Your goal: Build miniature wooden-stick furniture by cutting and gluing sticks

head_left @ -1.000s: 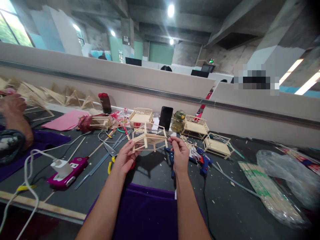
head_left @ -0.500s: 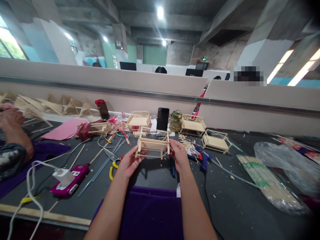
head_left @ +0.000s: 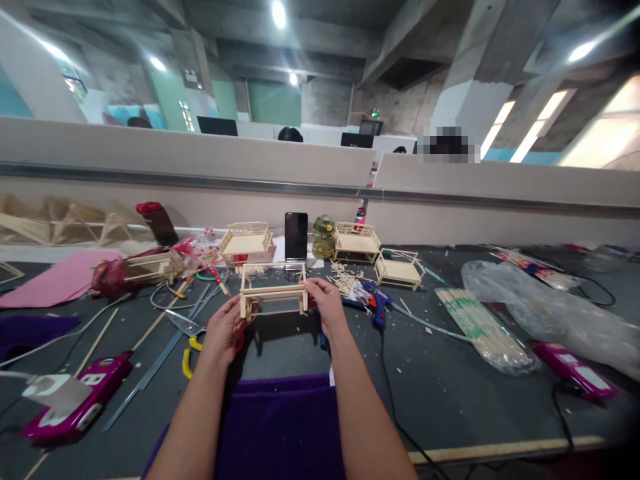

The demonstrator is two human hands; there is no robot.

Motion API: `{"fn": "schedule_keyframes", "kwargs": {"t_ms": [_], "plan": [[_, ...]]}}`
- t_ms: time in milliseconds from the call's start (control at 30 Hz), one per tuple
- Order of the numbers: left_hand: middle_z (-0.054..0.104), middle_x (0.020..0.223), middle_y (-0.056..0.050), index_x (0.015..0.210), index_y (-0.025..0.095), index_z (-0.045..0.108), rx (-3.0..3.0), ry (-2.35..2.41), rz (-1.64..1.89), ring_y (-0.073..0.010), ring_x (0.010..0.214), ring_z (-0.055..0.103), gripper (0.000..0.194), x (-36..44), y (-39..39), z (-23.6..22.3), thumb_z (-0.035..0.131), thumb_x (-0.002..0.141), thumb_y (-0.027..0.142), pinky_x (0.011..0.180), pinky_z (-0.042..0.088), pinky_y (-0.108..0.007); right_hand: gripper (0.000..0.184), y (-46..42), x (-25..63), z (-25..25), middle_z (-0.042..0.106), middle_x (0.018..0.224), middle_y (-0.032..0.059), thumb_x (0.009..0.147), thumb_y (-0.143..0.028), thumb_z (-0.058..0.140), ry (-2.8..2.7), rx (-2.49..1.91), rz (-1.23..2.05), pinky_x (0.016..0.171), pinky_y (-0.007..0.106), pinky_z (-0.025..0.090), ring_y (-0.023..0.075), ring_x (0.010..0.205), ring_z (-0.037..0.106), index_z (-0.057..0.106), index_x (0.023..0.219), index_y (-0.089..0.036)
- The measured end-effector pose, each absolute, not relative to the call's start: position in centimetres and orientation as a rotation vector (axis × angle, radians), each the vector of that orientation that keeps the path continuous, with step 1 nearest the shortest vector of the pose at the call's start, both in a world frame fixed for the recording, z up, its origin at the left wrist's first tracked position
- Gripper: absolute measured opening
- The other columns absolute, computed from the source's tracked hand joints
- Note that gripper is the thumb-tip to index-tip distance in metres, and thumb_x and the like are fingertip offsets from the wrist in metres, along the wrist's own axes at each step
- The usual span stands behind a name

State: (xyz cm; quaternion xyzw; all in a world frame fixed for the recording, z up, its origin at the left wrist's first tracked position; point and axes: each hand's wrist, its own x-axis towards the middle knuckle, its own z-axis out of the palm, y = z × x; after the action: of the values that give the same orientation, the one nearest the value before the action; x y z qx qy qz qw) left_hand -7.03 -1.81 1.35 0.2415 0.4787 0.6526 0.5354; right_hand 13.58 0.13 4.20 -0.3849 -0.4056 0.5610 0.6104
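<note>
I hold a small wooden stick model of a bed frame (head_left: 273, 297) up above the dark table (head_left: 450, 393), seen side on. My left hand (head_left: 223, 330) grips its left end with fingers closed on it. My right hand (head_left: 325, 307) pinches its right end. Three finished stick models stand behind: one (head_left: 246, 240) at the left, one (head_left: 356, 241) right of the jar, and one (head_left: 399, 269) further right. A blue glue gun (head_left: 373, 300) lies just right of my right hand.
A black phone (head_left: 296, 235) stands upright beside a green jar (head_left: 324, 237). Yellow-handled scissors (head_left: 190, 340) and a ruler lie left of my hands. Magenta boxes (head_left: 75, 400) (head_left: 570, 370), bagged sticks (head_left: 483, 327), pink paper (head_left: 55, 280) and purple cloth (head_left: 280, 420) lie around.
The model has turned from a tilted, top-showing pose to level and side on. My view has swung right, so the other person's arm at the left is out of sight.
</note>
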Motion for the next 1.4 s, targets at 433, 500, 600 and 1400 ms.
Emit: {"fn": "schedule_keyframes", "kwargs": {"t_ms": [433,500,600,1400], "plan": [[0.073,0.084,-0.007,0.089,0.015,0.071,0.689,1.210,1.567,-0.0154,0.069,0.064,0.043,-6.3,-2.1,1.2,0.071,0.069,0.053,0.061,0.048,-0.023,0.028,0.3,13.4,2.8,0.063,0.062,-0.0027,0.065,-0.043,0.072,-0.949,-0.918,1.267,0.044,0.021,0.043,0.0101,0.049,0.054,0.071,0.079,-0.019],[0.073,0.089,-0.008,0.091,0.016,0.072,0.699,1.200,1.546,-0.0155,0.070,0.064,0.046,-6.4,-2.0,1.0,0.067,0.072,0.058,0.062,0.047,-0.023,0.027,0.3,13.3,2.7,0.064,0.064,-0.0024,0.066,-0.042,0.072,-0.953,-0.924,1.276,0.045,0.021,0.043,0.0103,0.051,0.054,0.071,0.080,-0.019],[0.073,0.092,-0.008,0.093,0.018,0.072,0.717,1.184,1.512,-0.0158,0.074,0.064,0.050,-6.6,-1.9,0.7,0.061,0.075,0.063,0.065,0.047,-0.023,0.027,0.3,13.3,2.8,0.064,0.064,-0.0021,0.066,-0.042,0.073,-0.959,-0.937,1.271,0.044,0.021,0.041,0.0101,0.050,0.053,0.071,0.080,-0.019],[0.071,0.108,-0.010,0.111,0.018,0.070,0.828,1.252,1.572,-0.0239,0.100,0.061,0.069,-6.7,-2.6,1.9,0.057,0.071,0.072,0.077,0.045,-0.031,0.034,0.5,12.8,2.1,0.069,0.077,0.0006,0.072,-0.049,0.071,-1.035,-0.865,1.229,0.052,0.021,0.045,0.0111,0.060,0.058,0.072,0.089,-0.020]]}}
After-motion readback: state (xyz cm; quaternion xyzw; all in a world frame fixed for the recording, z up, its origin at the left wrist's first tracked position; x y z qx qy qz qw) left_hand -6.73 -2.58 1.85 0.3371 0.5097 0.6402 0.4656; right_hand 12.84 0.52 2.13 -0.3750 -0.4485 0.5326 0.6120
